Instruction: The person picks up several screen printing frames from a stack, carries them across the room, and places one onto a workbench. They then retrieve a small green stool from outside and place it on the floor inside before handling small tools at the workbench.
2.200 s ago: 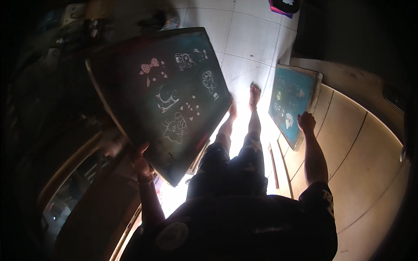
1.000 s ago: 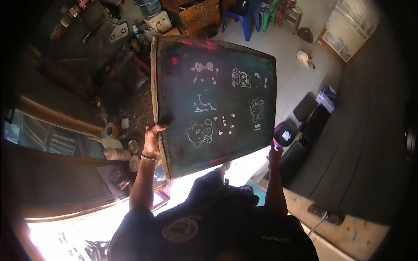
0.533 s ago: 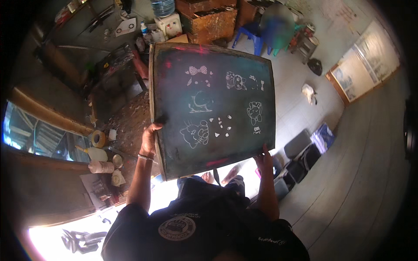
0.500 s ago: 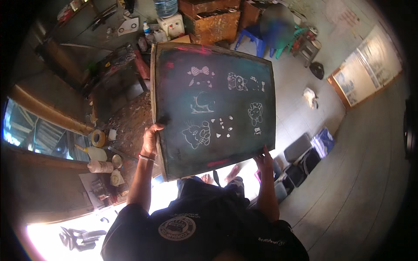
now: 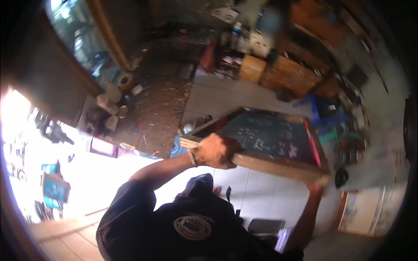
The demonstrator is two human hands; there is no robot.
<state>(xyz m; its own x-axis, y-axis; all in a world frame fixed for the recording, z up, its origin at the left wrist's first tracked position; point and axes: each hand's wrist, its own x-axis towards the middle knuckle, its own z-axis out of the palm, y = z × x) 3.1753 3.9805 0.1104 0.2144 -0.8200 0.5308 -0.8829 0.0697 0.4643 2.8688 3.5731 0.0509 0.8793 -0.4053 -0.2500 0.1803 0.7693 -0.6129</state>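
Note:
A screen-printing frame (image 5: 272,135) with wooden sides and a dark green mesh bearing pale cartoon outlines is tilted in front of me. Its recessed side faces up, and red tape-like strips run along the inner right edge. My left hand (image 5: 215,151) is wrapped round the near left part of the wooden side, a bracelet on its wrist. At the near right corner, my right hand (image 5: 314,188) supports the frame from below; most of its fingers are hidden. Motion blurs the picture.
Left of the frame stands a paint-spattered workbench (image 5: 159,113) with a tape roll (image 5: 125,81) and pale bottles (image 5: 106,103). A cardboard box (image 5: 252,68) and a blue plastic stool (image 5: 326,113) are farther off. A dark case (image 5: 265,226) lies near my right arm.
The frame has turned over from its flat face to its recessed side and swung lower and to the right. My left hand came across with it, and the view has rotated.

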